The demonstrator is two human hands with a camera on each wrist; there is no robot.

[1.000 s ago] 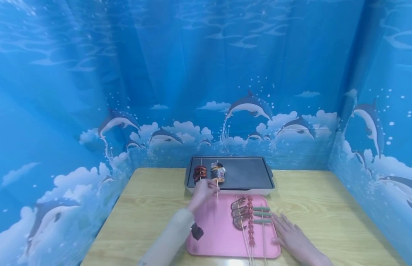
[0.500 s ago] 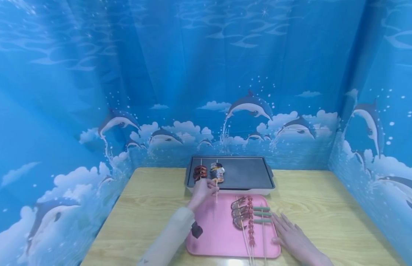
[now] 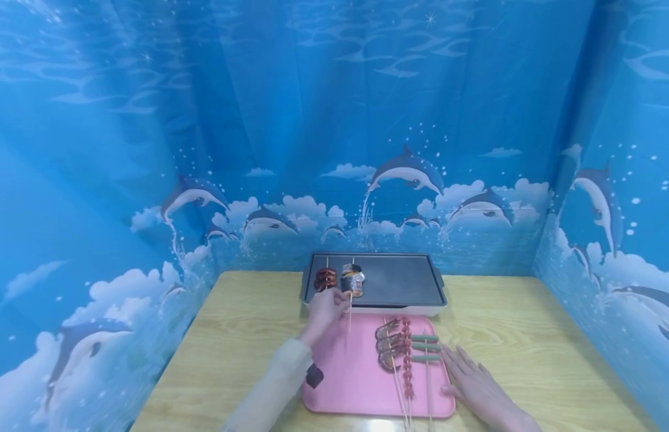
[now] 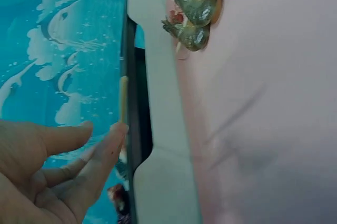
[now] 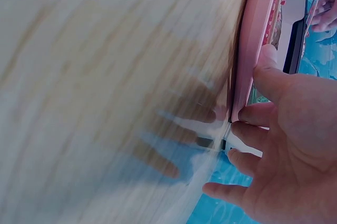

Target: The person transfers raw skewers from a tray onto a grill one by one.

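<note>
In the head view my left hand (image 3: 324, 309) is at the front edge of the black griddle (image 3: 399, 279), beside the stick of a skewer with silvery, fish-like chunks (image 3: 353, 280). The left wrist view shows thumb and forefinger apart, the bare stick (image 4: 124, 98) at the forefinger's tip. Left of it on the griddle lies a skewer of dark red-brown pieces (image 3: 326, 278), partly hidden by the hand. My right hand (image 3: 477, 384), fingers extended, rests at the right edge of the pink tray (image 3: 334, 384); in the right wrist view its thumb touches the rim.
On the tray's right half lie a shrimp skewer (image 3: 387, 345), a skewer of small red pieces (image 3: 407, 366) and a skewer of green pieces (image 3: 425, 349). Tray and griddle stand on a wooden table (image 3: 237, 336). A blue dolphin-print curtain (image 3: 312, 120) hangs behind and at both sides.
My left hand has shifted slightly left, and the lower end of the silvery skewer's stick has swung a little left with it. The right hand has stayed in place.
</note>
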